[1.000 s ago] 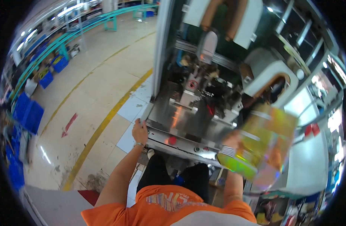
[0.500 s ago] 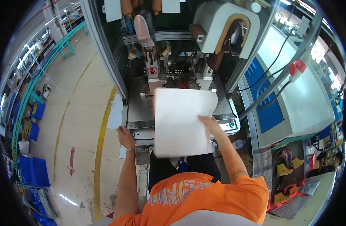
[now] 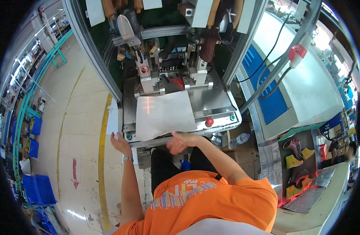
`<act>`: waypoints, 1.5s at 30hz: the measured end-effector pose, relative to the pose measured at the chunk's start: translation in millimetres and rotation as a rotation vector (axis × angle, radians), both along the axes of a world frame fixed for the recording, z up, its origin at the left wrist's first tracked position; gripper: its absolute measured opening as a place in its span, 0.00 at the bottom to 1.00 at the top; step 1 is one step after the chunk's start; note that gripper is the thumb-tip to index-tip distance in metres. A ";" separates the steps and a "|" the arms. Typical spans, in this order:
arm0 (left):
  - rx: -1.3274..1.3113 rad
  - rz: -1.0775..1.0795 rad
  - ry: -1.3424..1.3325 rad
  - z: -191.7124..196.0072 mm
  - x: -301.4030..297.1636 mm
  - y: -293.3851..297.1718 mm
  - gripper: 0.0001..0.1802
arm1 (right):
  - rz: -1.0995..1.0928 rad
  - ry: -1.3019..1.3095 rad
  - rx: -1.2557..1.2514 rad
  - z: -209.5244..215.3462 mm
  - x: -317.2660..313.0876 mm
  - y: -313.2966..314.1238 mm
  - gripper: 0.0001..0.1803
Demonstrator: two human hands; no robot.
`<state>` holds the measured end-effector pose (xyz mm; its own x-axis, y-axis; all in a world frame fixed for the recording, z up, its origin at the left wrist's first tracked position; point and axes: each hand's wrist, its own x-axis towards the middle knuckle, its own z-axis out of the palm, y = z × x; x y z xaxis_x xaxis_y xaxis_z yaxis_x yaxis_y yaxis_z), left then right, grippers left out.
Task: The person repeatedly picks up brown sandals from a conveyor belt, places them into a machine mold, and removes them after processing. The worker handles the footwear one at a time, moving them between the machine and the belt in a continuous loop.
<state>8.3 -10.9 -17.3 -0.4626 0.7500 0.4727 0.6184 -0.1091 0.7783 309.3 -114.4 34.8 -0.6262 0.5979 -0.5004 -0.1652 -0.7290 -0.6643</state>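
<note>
Left hand and right hand, both open-palmed.

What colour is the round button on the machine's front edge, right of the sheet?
Red. The button sits just right of the white sheet, clearest in the head view.

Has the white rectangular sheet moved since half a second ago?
Yes. The white rectangular sheet went from raised in the right hand to lying flat on the grey metal machine table, left of the red round button.
</note>
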 end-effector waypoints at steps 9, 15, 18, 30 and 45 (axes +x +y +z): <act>0.051 -0.167 -0.434 59.7 -17.5 -93.3 0.16 | -0.710 -0.775 0.926 193.0 135.5 -92.2 0.09; 0.229 -0.394 -0.505 108.1 33.4 -91.9 0.11 | -1.481 -0.855 1.342 258.8 158.0 -108.5 0.05; 0.206 -0.588 -0.397 140.4 76.6 -93.9 0.12 | -1.469 -1.004 1.499 270.8 147.3 -85.9 0.08; 0.344 -1.276 0.063 234.7 245.7 -112.6 0.37 | -1.170 -1.750 2.152 324.0 137.4 -22.6 0.10; 0.844 0.818 2.538 109.6 314.6 -148.1 0.16 | -1.121 -1.682 1.803 273.3 86.9 -169.4 0.22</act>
